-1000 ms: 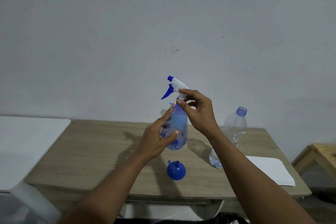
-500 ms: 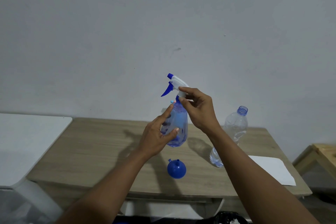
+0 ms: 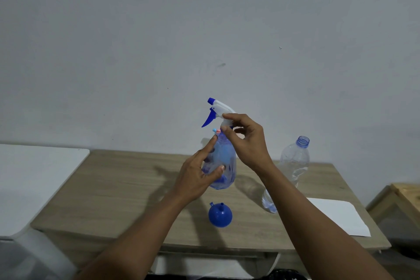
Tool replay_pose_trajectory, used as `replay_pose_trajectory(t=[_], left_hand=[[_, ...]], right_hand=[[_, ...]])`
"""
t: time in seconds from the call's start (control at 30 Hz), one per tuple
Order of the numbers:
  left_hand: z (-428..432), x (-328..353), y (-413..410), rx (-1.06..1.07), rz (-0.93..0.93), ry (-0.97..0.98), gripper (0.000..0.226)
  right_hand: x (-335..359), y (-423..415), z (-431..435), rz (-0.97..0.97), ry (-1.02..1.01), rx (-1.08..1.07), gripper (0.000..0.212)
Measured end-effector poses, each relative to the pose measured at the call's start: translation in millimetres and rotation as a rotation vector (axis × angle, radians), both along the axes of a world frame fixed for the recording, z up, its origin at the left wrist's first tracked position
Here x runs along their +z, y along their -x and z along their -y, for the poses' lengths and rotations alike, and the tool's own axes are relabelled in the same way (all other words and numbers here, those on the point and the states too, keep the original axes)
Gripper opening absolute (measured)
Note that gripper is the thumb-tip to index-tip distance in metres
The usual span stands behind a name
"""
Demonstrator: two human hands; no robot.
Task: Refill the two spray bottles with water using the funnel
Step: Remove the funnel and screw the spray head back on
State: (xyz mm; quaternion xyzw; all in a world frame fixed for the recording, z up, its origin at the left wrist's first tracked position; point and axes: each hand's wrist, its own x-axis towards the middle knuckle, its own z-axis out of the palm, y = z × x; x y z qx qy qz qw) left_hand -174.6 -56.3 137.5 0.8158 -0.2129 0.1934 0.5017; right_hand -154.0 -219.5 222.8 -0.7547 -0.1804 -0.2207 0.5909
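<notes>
blue spray bottle (image 3: 221,166): left hand (image 3: 198,175) grip closed on body; right hand (image 3: 246,141) grip pinches trigger head (image 3: 219,109) above; funnel (image 3: 220,215) below on surface (image 3: 113,188).

Head cam, fwd-down, near desk (image 3: 118,188)

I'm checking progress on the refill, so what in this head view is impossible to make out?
- Second spray bottle: only a small pink-and-blue tip peeks out behind the held spray bottle; the rest is hidden.
- Water level in the spray bottle: the left hand covers its tinted body.
- Whether the spray head is unscrewed: the right hand hides the collar.
- Water bottle: its lower part sits behind the right forearm.
</notes>
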Motion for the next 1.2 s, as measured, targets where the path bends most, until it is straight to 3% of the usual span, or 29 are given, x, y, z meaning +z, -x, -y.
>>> replay_pose_trajectory(t=[0.4, 0.73, 0.97, 1.13, 1.2], left_hand=[[-0.9, 2.8, -3.4, 0.013, 0.014, 0.008, 0.076], [0.0, -3.8, -6.8, 0.082, -0.004, 0.004, 0.085], [-6.5, -4.9, -7.9, 0.058, -0.021, -0.011, 0.081], [-9.3, -12.3, -9.7, -0.013, -0.071, 0.025, 0.079], [-9.5, -18.7, -10.0, -0.054, -0.110, 0.050, 0.079]], right_hand=[[2.6, -0.1, 0.8, -0.034, -0.042, 0.078, 0.032], [-5.4, -3.9, -13.3, 0.090, -0.033, -0.034, 0.037], [-10.6, -7.8, -13.5, -0.046, -0.077, 0.040, 0.030], [-13.5, -12.7, -8.7, -0.187, -0.210, 0.064, 0.052], [-16.2, -20.7, -7.8, -0.248, -0.195, 0.052, 0.045]])
